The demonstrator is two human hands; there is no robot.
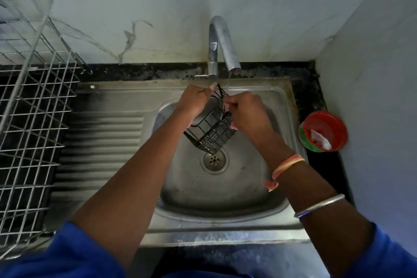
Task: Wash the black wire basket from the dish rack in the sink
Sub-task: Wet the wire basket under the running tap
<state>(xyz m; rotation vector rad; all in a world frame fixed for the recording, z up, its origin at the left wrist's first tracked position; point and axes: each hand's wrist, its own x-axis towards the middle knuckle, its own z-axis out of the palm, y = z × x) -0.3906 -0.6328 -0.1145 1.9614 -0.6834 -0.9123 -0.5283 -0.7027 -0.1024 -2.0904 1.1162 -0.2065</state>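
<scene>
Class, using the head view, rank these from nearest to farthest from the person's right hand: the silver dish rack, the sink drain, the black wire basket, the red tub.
1. black wire basket, gripped by the right hand itself.
2. sink drain, just below the basket.
3. red tub, off to the right.
4. silver dish rack, far left.

A pale, marble-veined back wall (pixel 158 7) fills the upper frame, a side wall (pixel 372 86) stands at right, and a black counter (pixel 146 71) runs beneath.
</scene>
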